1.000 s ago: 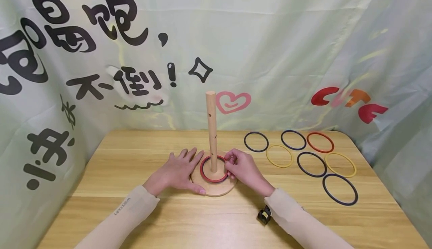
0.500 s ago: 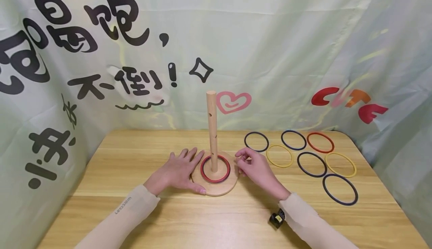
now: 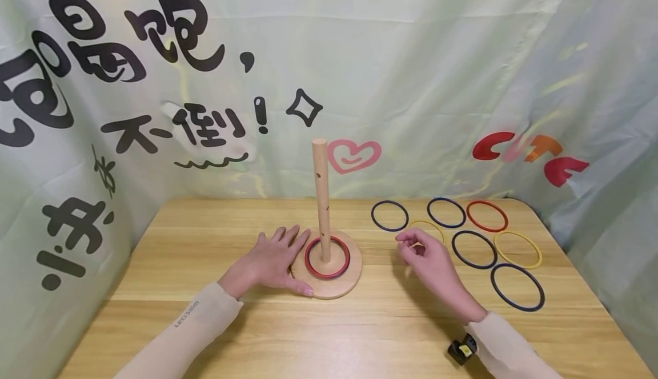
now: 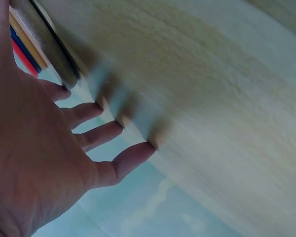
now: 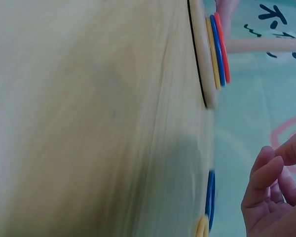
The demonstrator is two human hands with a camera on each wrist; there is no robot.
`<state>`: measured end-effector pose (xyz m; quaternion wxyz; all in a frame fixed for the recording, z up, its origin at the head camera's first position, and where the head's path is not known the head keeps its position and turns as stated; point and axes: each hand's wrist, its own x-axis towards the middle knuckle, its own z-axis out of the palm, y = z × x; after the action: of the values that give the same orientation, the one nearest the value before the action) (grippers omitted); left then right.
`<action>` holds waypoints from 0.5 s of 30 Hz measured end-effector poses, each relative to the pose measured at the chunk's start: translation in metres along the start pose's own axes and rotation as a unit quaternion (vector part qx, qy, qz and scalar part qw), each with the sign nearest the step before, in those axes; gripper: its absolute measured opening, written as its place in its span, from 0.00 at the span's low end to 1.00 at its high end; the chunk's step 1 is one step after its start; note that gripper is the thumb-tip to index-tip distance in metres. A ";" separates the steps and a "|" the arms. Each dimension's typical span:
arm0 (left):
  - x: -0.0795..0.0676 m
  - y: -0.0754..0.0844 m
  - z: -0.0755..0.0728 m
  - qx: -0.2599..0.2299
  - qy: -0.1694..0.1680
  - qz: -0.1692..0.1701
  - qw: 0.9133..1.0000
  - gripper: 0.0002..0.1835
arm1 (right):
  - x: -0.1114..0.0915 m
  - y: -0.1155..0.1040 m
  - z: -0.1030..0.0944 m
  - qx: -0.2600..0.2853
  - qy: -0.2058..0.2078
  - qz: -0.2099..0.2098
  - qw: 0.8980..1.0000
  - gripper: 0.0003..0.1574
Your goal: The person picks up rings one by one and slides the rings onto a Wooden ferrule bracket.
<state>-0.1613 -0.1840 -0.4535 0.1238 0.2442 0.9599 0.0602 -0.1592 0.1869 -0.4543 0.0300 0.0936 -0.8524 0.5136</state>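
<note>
Left hand (image 3: 269,262) splayed at base (image 3: 339,287) | right hand (image 3: 432,267) empty, fingers loosely bent | low sweep could shift nearby yellow ring (image 3: 438,228)

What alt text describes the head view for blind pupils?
A left hand spreads at the edge of a round wooden base, whose upright post stands inside a red ring on a blue ring; the right hand hovers near seven loose rings.

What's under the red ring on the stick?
Under the red ring: a blue ring, a yellow ring, then the wooden base. The yellow ring's top is covered, so I can't see it.
</note>
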 end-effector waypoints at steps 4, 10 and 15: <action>0.000 -0.001 0.000 0.001 -0.001 -0.003 1.000 0.75 | -0.008 0.007 -0.019 -0.020 0.019 -0.003 1.000 0.10; 0.001 -0.001 0.000 0.006 -0.002 -0.003 1.000 0.75 | -0.024 0.023 -0.049 -0.065 0.050 -0.010 0.997 0.08; 0.001 0.000 0.002 0.011 -0.006 -0.006 1.000 0.75 | -0.038 0.038 -0.069 -0.096 0.068 -0.006 0.993 0.08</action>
<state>-0.1620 -0.1836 -0.4555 0.1273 0.2404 0.9611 0.0475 -0.1319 0.2699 -0.4609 0.1004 0.0604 -0.8930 0.4346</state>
